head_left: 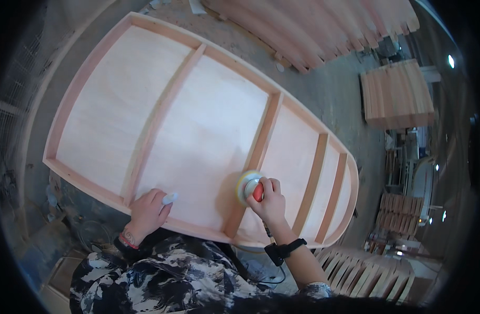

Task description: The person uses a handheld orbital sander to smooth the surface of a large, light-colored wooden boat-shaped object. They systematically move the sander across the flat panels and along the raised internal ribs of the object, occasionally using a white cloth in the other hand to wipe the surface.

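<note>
Person's R hand (pixel 268 205) has its fingers wrapped round the red grip of a round sander (pixel 250 187), closed firmly on it. Sander's pale disc w/ yellow edge sits over the 2nd crosspiece (pixel 266 133) from the L, toward its near end; can't tell if disc actually touches the wood. A hose (pixel 269 234) drops from the sander alongside the R forearm, which has a black strap w/ a small box (pixel 278 252).

L hand (pixel 147 213) is at the near rim, just R of the 1st crosspiece's (pixel 165 118) near end. Its fingers are curled, w/ a small white piece (pixel 170 198) at the tips; can't tell if it's gripped or worn, nor how far apart the fingers are. Dark band & red bracelet (pixel 128 241) on that wrist.

Under both hands: big shallow wooden frame (pixel 203 123), pale flat panel inside a raised rim, squared at L, rounded at R, 4 crosspieces making 5 bays. Person stands at near side in a black-&-white patterned garment (pixel 192 272).

Far side: long boards (pixel 323 26) on the floor (pixel 334 83). Far R: a stack of wood (pixel 398 94). Near R: a row of curved wooden pieces (pixel 368 273).
</note>
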A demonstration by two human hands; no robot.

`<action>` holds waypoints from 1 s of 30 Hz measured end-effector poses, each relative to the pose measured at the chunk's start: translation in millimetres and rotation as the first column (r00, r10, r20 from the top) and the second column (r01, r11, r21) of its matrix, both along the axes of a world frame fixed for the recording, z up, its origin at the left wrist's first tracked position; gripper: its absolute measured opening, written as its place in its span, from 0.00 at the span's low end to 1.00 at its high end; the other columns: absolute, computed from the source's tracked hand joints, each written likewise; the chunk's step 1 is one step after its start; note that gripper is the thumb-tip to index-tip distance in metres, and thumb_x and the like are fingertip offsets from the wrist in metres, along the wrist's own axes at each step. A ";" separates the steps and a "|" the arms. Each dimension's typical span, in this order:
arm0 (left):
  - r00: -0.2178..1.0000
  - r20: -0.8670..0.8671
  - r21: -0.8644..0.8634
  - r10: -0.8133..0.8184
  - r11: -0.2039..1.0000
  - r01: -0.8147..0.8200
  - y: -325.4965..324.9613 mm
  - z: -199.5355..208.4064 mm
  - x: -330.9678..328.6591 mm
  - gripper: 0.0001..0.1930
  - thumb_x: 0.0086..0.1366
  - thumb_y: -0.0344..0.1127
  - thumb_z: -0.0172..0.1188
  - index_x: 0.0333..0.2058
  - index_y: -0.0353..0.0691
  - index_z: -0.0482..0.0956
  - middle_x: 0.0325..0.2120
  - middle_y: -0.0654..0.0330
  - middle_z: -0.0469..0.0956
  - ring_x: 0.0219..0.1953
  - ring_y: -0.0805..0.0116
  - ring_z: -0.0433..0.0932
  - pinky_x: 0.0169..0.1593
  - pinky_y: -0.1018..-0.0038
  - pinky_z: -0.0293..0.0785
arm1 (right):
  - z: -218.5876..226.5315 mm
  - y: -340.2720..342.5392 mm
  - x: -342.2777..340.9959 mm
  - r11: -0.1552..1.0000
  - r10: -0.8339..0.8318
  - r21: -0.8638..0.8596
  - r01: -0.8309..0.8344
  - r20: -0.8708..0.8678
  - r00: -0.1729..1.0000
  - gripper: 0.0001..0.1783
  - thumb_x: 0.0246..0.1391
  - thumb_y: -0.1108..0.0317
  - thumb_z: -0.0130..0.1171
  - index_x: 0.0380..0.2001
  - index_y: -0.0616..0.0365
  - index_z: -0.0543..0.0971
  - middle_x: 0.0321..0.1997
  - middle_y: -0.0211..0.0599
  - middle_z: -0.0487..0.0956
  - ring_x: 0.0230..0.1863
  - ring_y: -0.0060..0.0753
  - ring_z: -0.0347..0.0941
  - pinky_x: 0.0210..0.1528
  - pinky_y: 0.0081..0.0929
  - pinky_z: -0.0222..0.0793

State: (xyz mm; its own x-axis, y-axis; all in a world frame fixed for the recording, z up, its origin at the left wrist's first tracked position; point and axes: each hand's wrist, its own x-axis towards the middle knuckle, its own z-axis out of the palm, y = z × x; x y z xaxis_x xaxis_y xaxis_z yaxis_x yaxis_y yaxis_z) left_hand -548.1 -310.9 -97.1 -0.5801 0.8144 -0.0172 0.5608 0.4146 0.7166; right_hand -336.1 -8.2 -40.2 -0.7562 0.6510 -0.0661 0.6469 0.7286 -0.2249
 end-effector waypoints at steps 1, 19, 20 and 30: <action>1.000 -0.025 -0.004 0.007 1.000 -0.008 -0.3 1.0 1.4 0.09 0.64 0.38 0.66 0.39 0.42 0.79 0.34 0.59 0.78 0.33 0.53 0.81 0.35 0.60 0.77 | -1.1 12.4 -8.1 1.000 -0.014 0.002 0.014 -0.021 1.000 0.31 0.44 0.53 0.70 0.53 0.46 0.77 0.52 0.45 0.76 0.35 0.53 0.83 0.35 0.46 0.83; 0.967 -0.193 -0.160 0.166 0.967 -0.198 15.4 3.6 11.8 0.13 0.63 0.37 0.66 0.45 0.41 0.79 0.41 0.57 0.80 0.33 0.51 0.83 0.35 0.59 0.80 | 2.9 189.9 -137.5 0.991 -0.129 -0.027 0.129 0.007 0.992 0.31 0.48 0.48 0.64 0.55 0.48 0.75 0.51 0.56 0.77 0.45 0.64 0.82 0.49 0.56 0.79; 0.967 -0.187 -0.181 0.173 0.962 -0.207 14.6 4.6 12.0 0.13 0.63 0.37 0.66 0.45 0.42 0.79 0.41 0.58 0.80 0.33 0.51 0.83 0.35 0.59 0.80 | 1.8 199.1 -143.9 0.991 -0.132 -0.040 0.131 -0.010 0.991 0.30 0.48 0.49 0.64 0.53 0.50 0.75 0.51 0.56 0.77 0.46 0.64 0.81 0.51 0.54 0.78; 0.949 -0.258 -0.159 0.179 0.961 -0.225 11.8 -4.8 8.4 0.14 0.62 0.35 0.65 0.46 0.42 0.79 0.42 0.58 0.82 0.36 0.57 0.84 0.37 0.62 0.82 | 11.9 257.0 -204.9 0.991 -0.100 -0.089 0.102 0.022 0.995 0.31 0.44 0.49 0.66 0.50 0.54 0.76 0.48 0.58 0.79 0.52 0.62 0.78 0.56 0.50 0.74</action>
